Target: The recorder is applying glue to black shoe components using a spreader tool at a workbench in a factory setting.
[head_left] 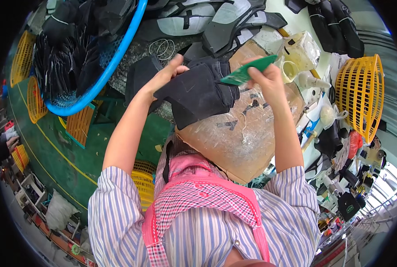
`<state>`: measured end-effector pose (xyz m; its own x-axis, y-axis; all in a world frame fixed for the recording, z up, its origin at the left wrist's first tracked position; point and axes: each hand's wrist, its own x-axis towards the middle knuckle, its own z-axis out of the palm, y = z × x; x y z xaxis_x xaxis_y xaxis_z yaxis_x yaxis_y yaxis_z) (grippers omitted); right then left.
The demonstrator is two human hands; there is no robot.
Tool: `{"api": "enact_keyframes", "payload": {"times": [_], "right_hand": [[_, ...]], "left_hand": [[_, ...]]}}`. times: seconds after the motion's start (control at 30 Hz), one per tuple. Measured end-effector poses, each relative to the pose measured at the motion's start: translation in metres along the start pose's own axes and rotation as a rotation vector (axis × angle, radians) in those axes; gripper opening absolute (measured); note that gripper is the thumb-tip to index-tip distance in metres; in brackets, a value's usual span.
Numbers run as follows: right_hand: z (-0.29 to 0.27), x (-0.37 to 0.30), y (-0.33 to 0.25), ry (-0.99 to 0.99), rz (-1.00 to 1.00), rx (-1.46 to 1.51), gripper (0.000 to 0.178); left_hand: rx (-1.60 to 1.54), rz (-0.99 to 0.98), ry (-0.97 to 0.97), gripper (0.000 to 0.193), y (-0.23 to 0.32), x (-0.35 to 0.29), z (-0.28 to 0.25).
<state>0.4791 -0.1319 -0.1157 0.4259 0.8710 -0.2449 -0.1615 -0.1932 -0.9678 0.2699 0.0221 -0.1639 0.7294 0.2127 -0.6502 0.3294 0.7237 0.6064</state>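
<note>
Centre of the frame: our left hand [169,71] pins a stack of black cut fabric pieces [198,91] against the glue-smeared board [238,138], thumb on top and fingers closed over the stack's upper left edge. We judge the grip is there to keep the pieces from sliding while the other hand works on them.

Our right hand [265,78], just right of the stack, is clamped on a green flat tool [249,70], its tip lying on the stack's upper right corner. The tool is held slanted, low end toward the fabric, which looks like a spreading or scraping angle.

The two hands are apart, one at each side of the stack.

Edges and room:
- The board tilts toward us; its near edge ends at our pink checked apron [198,191]. The lower half of the board is bare but sticky-looking.
- Upper left of the frame: a blue-rimmed basket [114,62] of more black pieces, near the left wrist, little slack there.
- Upper right: a clear glue container [300,51] just beyond the right hand, then a yellow basket [360,95] well apart.
- Top of the frame: grey and black cut pieces [216,18] crowd the far side.
- Freest room is low on the board, toward us.
</note>
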Motion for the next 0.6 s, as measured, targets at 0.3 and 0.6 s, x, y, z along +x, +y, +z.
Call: {"api": "enact_keyframes", "payload": {"times": [0.3, 0.6], "right_hand": [[0.005, 0.005, 0.018, -0.252, -0.166, -0.506, 0.006], [0.016, -0.019, 0.022, -0.222, -0.372, -0.530, 0.018]], "left_hand": [[0.426, 0.188, 0.105, 0.019, -0.012, 0.004, 0.004], [0.398, 0.280, 0.124, 0.022, -0.010, 0.001, 0.015]]}}
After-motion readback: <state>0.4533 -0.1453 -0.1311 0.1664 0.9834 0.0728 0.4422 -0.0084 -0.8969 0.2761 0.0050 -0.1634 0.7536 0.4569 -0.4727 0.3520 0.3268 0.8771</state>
